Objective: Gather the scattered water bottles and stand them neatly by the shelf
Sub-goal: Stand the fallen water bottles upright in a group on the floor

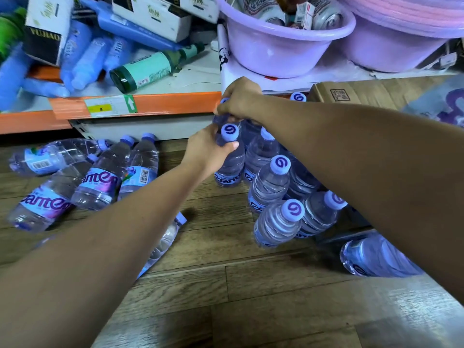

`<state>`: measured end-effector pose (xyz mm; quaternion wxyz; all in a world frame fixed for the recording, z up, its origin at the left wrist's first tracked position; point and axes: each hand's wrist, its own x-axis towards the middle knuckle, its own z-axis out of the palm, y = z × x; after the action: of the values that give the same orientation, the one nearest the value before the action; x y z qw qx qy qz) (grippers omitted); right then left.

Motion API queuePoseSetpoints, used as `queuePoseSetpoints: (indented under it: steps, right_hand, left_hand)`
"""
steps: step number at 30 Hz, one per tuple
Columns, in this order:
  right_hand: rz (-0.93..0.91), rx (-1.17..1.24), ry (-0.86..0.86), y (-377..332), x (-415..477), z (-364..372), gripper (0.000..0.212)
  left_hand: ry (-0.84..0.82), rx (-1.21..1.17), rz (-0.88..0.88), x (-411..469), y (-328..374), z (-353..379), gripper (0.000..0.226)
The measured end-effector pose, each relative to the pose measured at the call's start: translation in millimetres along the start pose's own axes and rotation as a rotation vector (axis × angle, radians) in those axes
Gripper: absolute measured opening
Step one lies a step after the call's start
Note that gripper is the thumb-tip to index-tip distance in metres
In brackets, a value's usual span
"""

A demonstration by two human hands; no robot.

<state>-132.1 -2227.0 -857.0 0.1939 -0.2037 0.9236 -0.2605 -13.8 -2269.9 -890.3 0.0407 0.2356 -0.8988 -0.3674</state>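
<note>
Okay so, closest to the camera: one stray bottle (165, 237) lies on its side on the wood floor (251, 297), left of the standing group (270, 182) and half hidden under the left forearm. Another loose one (376, 257) lies at the group's near right. The group itself is upright bottles, caps up and touching each other, which looks like the neat stand the task wants.

At the group's far-left corner both hands are busy. The left grip (208, 151) is wrapped round the neck of a front bottle (231, 167), just under its cap. The right grip (241, 101) pinches the top of a second bottle (221, 120) right behind it. My guess is that holding them by the neck lets each one go straight down into a tight spot without knocking its neighbours.

Well left of the group, a pile of lying bottles (100, 182) is not yet collected. Beyond the group is the shelf (163, 104) with its orange beam, a green bottle (148, 71) lying on it and a purple basin (276, 51) above the group. The low beam and a cardboard box (364, 91) behind the group probably cramp the reach.
</note>
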Motion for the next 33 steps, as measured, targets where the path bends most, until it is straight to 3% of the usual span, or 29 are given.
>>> queuePoseSetpoints:
  steps: [9,14,20,23,27,30,33]
  right_hand:
    - [0.014,-0.027,0.008,4.9,8.6,3.1,0.009]
    - [0.011,-0.039,0.019,2.9,11.6,5.1,0.031]
    - [-0.099,-0.131,-0.073,7.1,-1.8,-2.1,0.025]
    - [-0.148,-0.129,-0.067,14.6,-9.6,-2.1,0.047]
    - [-0.193,-0.287,-0.003,14.9,-10.2,-0.6,0.025]
    - [-0.21,-0.342,0.013,15.1,-9.0,-1.3,0.029]
    - [-0.229,-0.37,0.059,13.0,-4.1,1.6,0.019]
  left_hand:
    - [-0.01,-0.049,0.107,-5.0,-13.3,5.3,0.038]
    - [0.051,-0.022,0.138,-6.5,-19.3,2.2,0.036]
    - [0.044,0.052,0.203,-12.9,-13.0,11.2,0.038]
    - [0.06,0.02,0.186,-17.8,-11.2,11.6,0.039]
    - [0.09,-0.021,0.149,-21.1,-8.2,14.5,0.034]
    - [0.116,-0.047,0.113,-19.1,-8.4,17.7,0.031]
    - [0.163,-0.113,0.058,-12.2,-10.6,16.0,0.027]
